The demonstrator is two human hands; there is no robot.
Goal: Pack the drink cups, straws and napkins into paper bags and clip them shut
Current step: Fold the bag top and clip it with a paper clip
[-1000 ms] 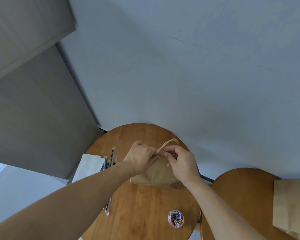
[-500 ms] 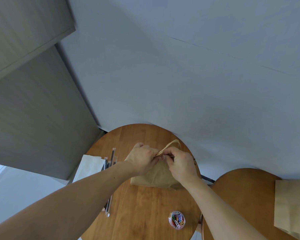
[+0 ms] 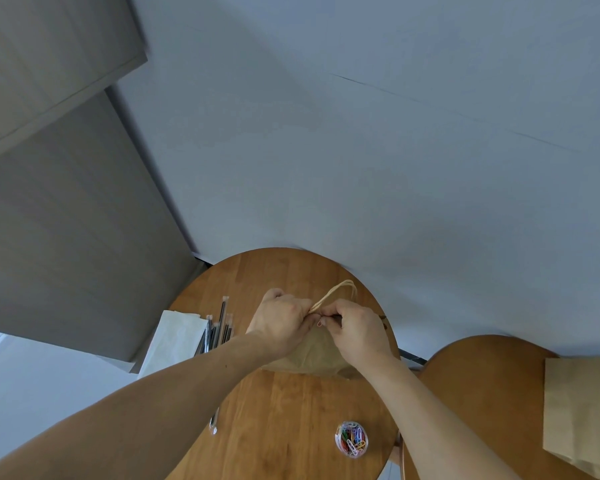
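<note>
The paper bag [image 3: 312, 356] is stood at the middle of the round desk [image 3: 284, 420]. Its gathered top is pinched by the left hand [image 3: 279, 320] and the right hand [image 3: 357, 329], and a red paper clip [image 3: 320, 322] is seen between them. Straws [image 3: 219, 329] and napkins [image 3: 174, 341] are laid at the desk's left edge.

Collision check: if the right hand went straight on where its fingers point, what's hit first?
Likely the left hand, just past the clip the right hand pinches on the bag top; hands nearly meet, depth unclear.
</note>
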